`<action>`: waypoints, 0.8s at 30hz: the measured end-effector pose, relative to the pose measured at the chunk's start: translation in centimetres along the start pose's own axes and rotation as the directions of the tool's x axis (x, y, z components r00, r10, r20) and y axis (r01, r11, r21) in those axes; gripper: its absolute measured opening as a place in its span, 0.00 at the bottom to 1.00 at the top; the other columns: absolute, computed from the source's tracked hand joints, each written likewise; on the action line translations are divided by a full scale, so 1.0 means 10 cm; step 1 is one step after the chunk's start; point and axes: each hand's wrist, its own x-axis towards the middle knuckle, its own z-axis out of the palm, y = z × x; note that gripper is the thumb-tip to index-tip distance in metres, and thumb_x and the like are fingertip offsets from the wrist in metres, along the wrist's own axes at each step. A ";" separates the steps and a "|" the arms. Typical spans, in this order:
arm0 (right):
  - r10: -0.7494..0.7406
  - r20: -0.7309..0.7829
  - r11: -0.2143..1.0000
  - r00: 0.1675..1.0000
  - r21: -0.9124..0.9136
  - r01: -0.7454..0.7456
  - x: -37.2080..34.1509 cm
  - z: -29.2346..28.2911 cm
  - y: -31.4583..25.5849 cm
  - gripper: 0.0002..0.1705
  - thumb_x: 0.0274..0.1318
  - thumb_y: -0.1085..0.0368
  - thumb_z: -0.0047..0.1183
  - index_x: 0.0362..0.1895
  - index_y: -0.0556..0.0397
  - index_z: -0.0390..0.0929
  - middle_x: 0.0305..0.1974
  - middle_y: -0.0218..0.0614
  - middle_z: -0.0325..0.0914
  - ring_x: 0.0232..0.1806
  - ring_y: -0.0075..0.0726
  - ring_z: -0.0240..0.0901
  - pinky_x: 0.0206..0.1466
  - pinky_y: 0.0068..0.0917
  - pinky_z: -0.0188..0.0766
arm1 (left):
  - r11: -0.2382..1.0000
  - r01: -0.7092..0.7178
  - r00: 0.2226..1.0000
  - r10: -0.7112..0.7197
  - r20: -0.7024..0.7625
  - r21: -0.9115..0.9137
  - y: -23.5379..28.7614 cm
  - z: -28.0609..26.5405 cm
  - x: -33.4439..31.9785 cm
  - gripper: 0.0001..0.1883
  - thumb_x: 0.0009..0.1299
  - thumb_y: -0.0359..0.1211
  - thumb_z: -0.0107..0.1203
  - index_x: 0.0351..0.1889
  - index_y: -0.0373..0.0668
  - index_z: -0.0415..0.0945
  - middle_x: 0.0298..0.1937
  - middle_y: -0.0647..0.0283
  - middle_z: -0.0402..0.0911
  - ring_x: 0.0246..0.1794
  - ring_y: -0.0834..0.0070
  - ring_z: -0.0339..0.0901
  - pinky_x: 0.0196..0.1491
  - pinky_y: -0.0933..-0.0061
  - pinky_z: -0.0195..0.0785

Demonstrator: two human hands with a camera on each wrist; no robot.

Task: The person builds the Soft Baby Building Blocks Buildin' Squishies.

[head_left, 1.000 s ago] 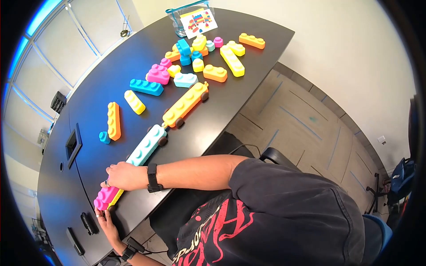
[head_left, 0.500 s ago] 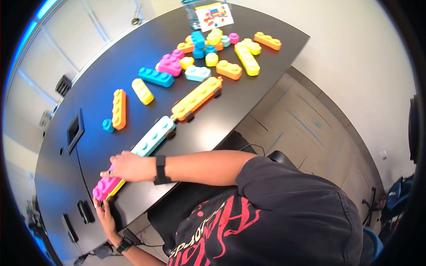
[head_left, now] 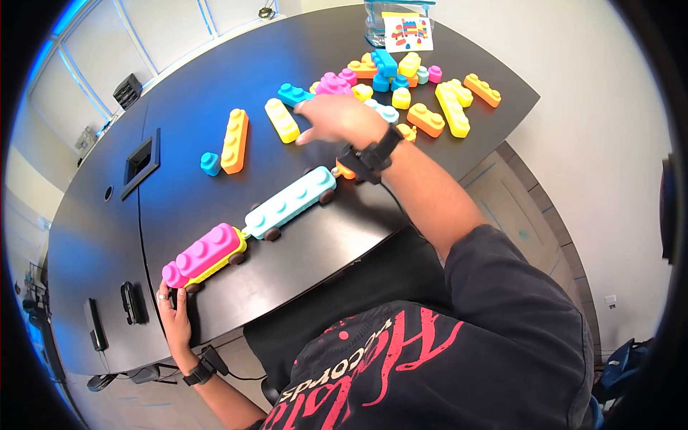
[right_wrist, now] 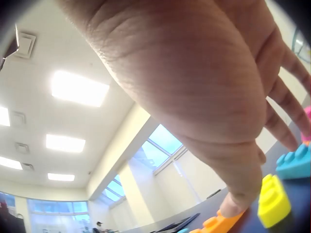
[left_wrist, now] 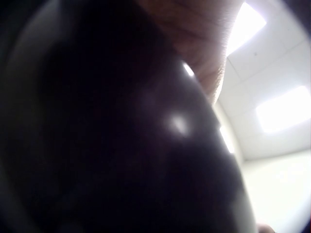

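A toy train of linked cars lies along the table's near side. Its front car is yellow with dark wheels and carries a pink block with a small pink block at its end. Behind it comes a light blue car, then an orange car mostly hidden by the right wrist. My left hand touches the front car's end with extended fingers. My right hand reaches over the table with spread fingers and holds nothing, near a blue block and a yellow block.
An orange block and a small blue block lie left of the yellow one. Several colourful blocks cluster at the far side, before a clear bag with a picture card. A socket box is set into the table.
My right hand has let go of the pink block and moved away, up and right over the table toward the blue and yellow blocks. The left hand stays at the front car's end.
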 end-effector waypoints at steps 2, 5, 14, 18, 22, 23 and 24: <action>0.090 -0.019 0.995 0.996 -0.045 -0.091 -0.02 -0.06 0.20 0.37 0.56 0.44 0.63 0.67 0.44 0.72 0.59 0.43 0.78 0.60 0.49 0.75 0.60 0.43 0.73 | 0.999 0.006 1.000 -0.007 0.005 0.038 0.03 -0.01 0.00 0.25 0.79 0.37 0.53 0.70 0.35 0.66 0.64 0.54 0.73 0.67 0.66 0.68 0.70 0.65 0.56; 0.177 -0.074 0.983 0.981 -0.028 -0.180 -0.08 -0.21 0.69 0.37 0.53 0.51 0.68 0.68 0.36 0.72 0.59 0.38 0.79 0.60 0.47 0.75 0.59 0.41 0.74 | 0.994 0.003 1.000 -0.001 -0.014 0.111 0.04 0.00 -0.01 0.25 0.79 0.37 0.53 0.70 0.34 0.66 0.65 0.52 0.73 0.67 0.64 0.68 0.70 0.64 0.56; 0.032 -0.160 0.996 0.987 -0.080 -0.045 0.73 0.29 1.79 0.26 0.53 0.74 0.58 0.58 0.45 0.78 0.55 0.45 0.81 0.57 0.53 0.78 0.55 0.43 0.77 | 0.983 -0.022 0.999 0.026 -0.021 0.180 0.06 -0.02 -0.02 0.25 0.79 0.36 0.53 0.70 0.35 0.66 0.65 0.51 0.72 0.67 0.61 0.69 0.70 0.63 0.57; 0.184 -0.118 0.970 0.976 -0.140 -0.200 0.66 0.31 1.62 0.25 0.53 0.71 0.60 0.57 0.49 0.77 0.54 0.46 0.81 0.57 0.52 0.78 0.55 0.42 0.78 | 0.986 -0.027 1.000 0.029 -0.008 0.162 0.09 0.00 -0.02 0.25 0.79 0.36 0.52 0.71 0.36 0.65 0.64 0.50 0.72 0.66 0.60 0.69 0.69 0.62 0.57; 0.200 -0.209 0.968 0.957 -0.106 -0.226 0.56 0.12 1.48 0.23 0.53 0.67 0.61 0.55 0.54 0.76 0.53 0.51 0.80 0.55 0.53 0.79 0.56 0.42 0.78 | 0.976 -0.048 0.999 0.051 -0.010 0.213 0.05 -0.01 -0.01 0.25 0.79 0.36 0.52 0.70 0.36 0.65 0.65 0.49 0.71 0.65 0.58 0.69 0.68 0.61 0.58; 0.135 -0.336 0.972 0.932 -0.137 -0.190 0.51 0.09 1.43 0.23 0.51 0.67 0.63 0.52 0.58 0.76 0.51 0.54 0.78 0.53 0.55 0.79 0.55 0.41 0.78 | 0.976 -0.047 0.999 0.051 -0.013 0.214 0.05 -0.02 -0.02 0.25 0.79 0.36 0.52 0.70 0.36 0.65 0.65 0.49 0.71 0.65 0.58 0.69 0.68 0.61 0.58; 0.132 -0.338 0.972 0.932 -0.139 -0.188 0.49 0.05 1.36 0.23 0.51 0.67 0.63 0.52 0.58 0.76 0.51 0.54 0.78 0.53 0.55 0.79 0.55 0.41 0.78 | 0.975 -0.047 0.998 0.052 -0.019 0.218 0.07 -0.01 -0.02 0.24 0.79 0.36 0.51 0.70 0.35 0.66 0.64 0.49 0.72 0.65 0.58 0.69 0.68 0.61 0.58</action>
